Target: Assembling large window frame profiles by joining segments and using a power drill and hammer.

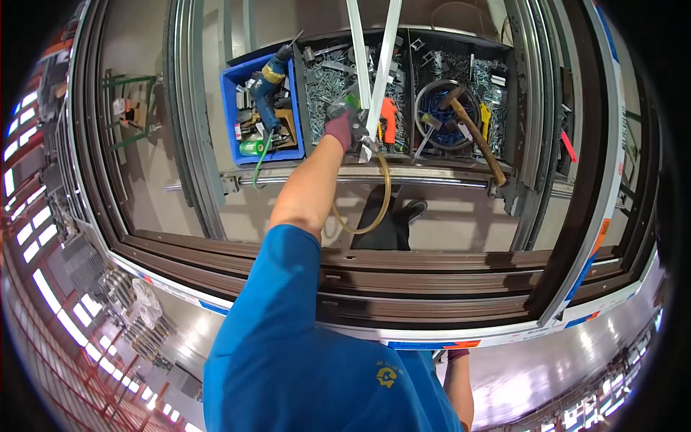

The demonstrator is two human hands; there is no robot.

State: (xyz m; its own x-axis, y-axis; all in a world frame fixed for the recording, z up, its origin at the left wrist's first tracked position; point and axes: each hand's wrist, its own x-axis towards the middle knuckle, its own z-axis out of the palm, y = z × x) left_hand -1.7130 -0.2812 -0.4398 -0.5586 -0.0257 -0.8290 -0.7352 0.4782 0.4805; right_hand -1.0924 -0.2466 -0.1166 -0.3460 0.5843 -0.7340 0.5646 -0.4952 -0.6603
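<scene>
Sitting right at the fingers of the maroon-gloved left hand (340,131) is the grey metal hose-fed tool (360,132), in the screw-filled middle of the black compartmented tray (411,108). Offset is slight: tool body lies just R of the glove, and its long axis seems to slant from upper L to lower R, approx. across the forearm line. Translucent yellowish hose (388,189) loops from the lower end back toward the person. L fingers look curled at the tool, but full closure can't be confirmed b/c glove & tool overlap.

L hand is by far the nearer one. Maroon-gloved right hand (458,353) is well apart, down by the near edge of the brown metal frame (432,281), mostly hidden; can't tell finger state or if it holds anything.

Two long white metal strips (384,61) come down from the top, lower ends converging just beside the tool; bright orange plastic piece (389,119) lies R of them.
</scene>
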